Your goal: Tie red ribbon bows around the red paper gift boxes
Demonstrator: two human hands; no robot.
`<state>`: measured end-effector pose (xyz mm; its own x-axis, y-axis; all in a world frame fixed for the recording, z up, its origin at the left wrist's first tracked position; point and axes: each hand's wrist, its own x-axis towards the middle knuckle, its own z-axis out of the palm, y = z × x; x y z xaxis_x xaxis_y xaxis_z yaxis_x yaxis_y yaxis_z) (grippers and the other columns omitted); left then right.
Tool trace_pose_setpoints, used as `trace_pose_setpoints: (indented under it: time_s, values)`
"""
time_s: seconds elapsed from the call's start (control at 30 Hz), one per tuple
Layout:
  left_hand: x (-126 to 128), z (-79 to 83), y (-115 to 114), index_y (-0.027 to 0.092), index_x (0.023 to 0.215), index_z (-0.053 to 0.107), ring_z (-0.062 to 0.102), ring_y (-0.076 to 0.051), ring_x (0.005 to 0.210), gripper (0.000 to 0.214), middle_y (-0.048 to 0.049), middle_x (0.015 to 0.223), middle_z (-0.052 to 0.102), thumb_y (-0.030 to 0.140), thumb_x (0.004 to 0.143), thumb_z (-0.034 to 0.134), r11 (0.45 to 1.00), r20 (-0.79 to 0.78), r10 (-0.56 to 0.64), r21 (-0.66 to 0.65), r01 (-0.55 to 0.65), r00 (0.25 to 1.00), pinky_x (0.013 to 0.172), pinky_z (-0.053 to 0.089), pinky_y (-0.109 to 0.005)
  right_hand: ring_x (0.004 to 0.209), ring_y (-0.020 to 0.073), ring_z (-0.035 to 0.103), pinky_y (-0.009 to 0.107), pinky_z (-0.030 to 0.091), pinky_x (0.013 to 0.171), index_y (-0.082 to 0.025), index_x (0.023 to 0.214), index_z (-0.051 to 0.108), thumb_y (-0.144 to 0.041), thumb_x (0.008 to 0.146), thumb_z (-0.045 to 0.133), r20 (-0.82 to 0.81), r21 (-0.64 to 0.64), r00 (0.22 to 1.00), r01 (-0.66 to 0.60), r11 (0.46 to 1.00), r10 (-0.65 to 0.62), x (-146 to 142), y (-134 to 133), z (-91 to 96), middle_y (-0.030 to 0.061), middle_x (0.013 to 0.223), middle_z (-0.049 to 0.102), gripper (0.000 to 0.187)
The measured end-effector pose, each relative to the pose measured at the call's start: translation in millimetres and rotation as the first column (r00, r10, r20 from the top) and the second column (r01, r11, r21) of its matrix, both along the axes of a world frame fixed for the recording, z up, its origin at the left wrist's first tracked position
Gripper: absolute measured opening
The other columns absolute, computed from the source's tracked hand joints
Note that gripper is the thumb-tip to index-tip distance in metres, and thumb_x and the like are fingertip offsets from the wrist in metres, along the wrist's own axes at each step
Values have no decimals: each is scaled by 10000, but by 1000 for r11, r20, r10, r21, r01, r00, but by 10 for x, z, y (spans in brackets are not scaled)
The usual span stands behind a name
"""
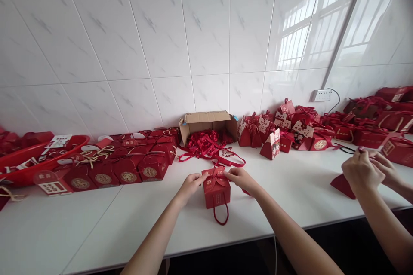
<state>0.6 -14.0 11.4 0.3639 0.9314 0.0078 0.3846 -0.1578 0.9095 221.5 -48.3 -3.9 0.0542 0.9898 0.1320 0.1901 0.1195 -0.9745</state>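
Observation:
In front of me on the white table stands a small red gift box (pixel 217 195) with a cord handle (pixel 221 223) hanging down its near side. A red ribbon (pixel 215 172) lies in a bow or loop across its folded top. My left hand (pixel 191 185) pinches at the top's left edge, and my right hand (pixel 242 180) pinches at its right edge. Both hands have thumb and fingers closed at the ribbon's sides; the exact grip is too small to make out. Just behind the box, more red ribbon (pixel 237 163) trails over the table.
An open cardboard box (pixel 208 117) full of red ribbons stands against the tiled wall. Rows of red gift boxes (pixel 129 172) and a red basin (pixel 77 142) are at left. Triangular boxes (pixel 247 133) stand at right, near a co-worker's hands (pixel 364 172) over a red box (pixel 343 185).

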Motion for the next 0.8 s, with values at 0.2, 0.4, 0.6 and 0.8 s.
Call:
trace_pose_setpoints:
  time_s: [0.2,0.4,0.6,0.8]
  values:
    - [-50,21,6,203,540,321,287,-82,486,500,69,526,318,590,662,612,999,32,-41,-27,42,999,478,241,-225,447,100,436,234,316,416,-217,547,557,-486,642,750,-40,-54,993,-110,992,108,107,-5,16,-31,479,497,345]
    - [-115,-7,23,192,572,422,426,-106,521,392,49,562,435,508,705,612,997,-29,-8,82,11,1000,515,353,-233,472,90,446,216,333,460,-173,660,562,-505,603,771,-182,-102,941,-307,946,285,185,-105,101,-39,524,534,397]
    - [58,140,-138,227,912,514,557,-248,1015,327,-51,1028,588,393,684,680,915,-74,119,394,-80,990,877,414,-378,665,137,578,263,442,638,-192,876,563,-475,690,728,-352,-9,879,-348,938,322,196,-195,379,-4,726,604,377]
    - [448,241,-287,236,917,467,528,-283,1063,281,-57,1002,584,310,723,656,745,-54,245,650,-152,968,952,307,-455,726,141,592,283,448,735,-199,842,548,-474,680,736,-365,69,887,-278,958,283,92,-183,487,-6,771,621,370]
